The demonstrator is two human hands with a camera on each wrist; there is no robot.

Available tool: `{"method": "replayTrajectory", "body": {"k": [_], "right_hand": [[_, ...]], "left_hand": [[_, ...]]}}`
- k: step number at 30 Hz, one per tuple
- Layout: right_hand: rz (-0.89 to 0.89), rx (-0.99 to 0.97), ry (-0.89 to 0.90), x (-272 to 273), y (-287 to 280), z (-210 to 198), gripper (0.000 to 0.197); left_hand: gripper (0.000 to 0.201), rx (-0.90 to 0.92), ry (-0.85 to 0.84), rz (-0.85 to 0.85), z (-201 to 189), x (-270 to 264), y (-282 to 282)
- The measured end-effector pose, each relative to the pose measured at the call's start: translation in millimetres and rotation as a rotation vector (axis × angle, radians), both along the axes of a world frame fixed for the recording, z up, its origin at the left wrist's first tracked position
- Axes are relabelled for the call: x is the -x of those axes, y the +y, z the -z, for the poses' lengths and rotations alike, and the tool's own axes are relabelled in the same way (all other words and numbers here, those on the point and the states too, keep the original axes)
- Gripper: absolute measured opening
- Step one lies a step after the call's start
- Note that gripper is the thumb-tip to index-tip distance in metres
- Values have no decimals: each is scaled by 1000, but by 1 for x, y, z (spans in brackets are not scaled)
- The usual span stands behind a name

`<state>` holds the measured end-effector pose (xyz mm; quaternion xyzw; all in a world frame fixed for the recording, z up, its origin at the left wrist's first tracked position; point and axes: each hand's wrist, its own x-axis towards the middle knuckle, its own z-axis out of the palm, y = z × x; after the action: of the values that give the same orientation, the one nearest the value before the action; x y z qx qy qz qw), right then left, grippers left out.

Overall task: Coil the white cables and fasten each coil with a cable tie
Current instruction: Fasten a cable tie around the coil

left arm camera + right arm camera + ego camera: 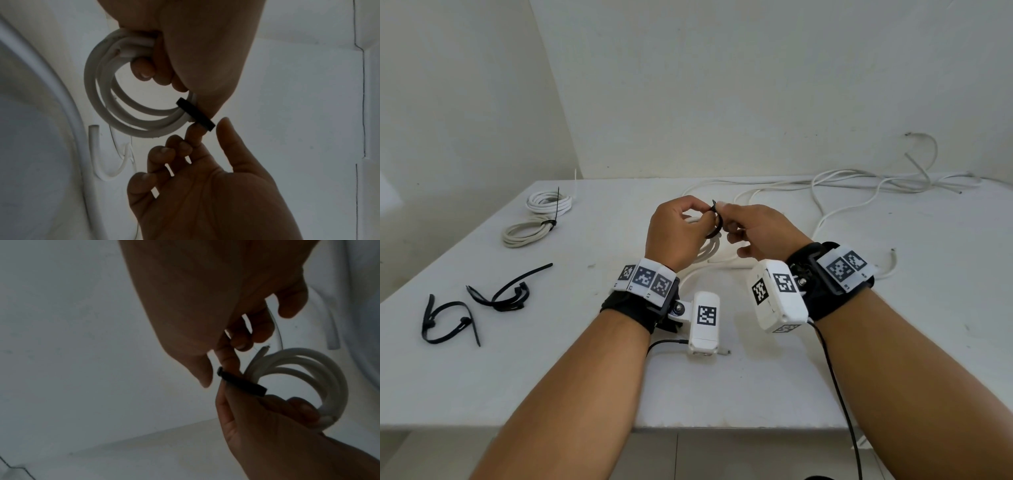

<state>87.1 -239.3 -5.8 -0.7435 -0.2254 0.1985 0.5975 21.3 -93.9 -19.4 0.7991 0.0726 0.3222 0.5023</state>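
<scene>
Head view hides most of the coil (707,251) behind the left hand (676,233); both it and the right hand (760,233) pinch the black tie (717,222).

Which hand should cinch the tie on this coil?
Right. The left hand grips the white coil and pinches the black cable tie wrapped around it, so it is occupied steadying. The right hand holds only the tie's end, free to pull.

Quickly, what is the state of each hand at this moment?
Left hand: closed, holds the cable coil and pinches the black cable tie.
Right hand: closed, pinches the same cable tie.
</scene>
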Motion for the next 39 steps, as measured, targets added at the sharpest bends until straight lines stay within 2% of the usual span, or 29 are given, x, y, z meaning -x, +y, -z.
{"method": "replayTrajectory", "body": {"k": [2, 4, 7, 12, 17, 19, 22, 26, 30, 32, 35, 39], "right_hand": [[-39, 62, -69, 1, -2, -1, 35], [-67, 7, -75, 0, -3, 1, 30], [-8, -107, -54, -1, -6, -2, 27], [90, -67, -69, 1, -2, -4, 34], [40, -180, -47, 0, -6, -3, 25], [131, -235, -32, -2, -9, -5, 26], [267, -273, -17, -6, -14, -9, 27], [290, -252, -35, -6, -11, -6, 28], [133, -196, 85, -6, -6, -1, 33], [98, -198, 63, -5, -5, -1, 30], [175, -205, 11, -1, -5, -4, 31], [210, -197, 19, 5, -3, -6, 30]], "left_hand": [[6, 49, -1, 11, 0, 1, 0], [5, 79, 2, 50, -2, 3, -1], [6, 100, -13, 131, -5, 8, -6], [9, 159, 10, 185, -8, 10, -8], [8, 200, 70, 238, -6, 10, -12], [15, 248, 72, 263, -7, 11, -14], [35, 368, 28, 376, -8, 12, -19], [44, 436, 96, 432, -8, 12, -21], [24, 541, 145, 398, -9, 13, -16], [29, 543, 167, 389, -9, 13, -13], [41, 489, 207, 415, -9, 14, -13], [34, 406, 226, 502, -12, 17, -11]]}}
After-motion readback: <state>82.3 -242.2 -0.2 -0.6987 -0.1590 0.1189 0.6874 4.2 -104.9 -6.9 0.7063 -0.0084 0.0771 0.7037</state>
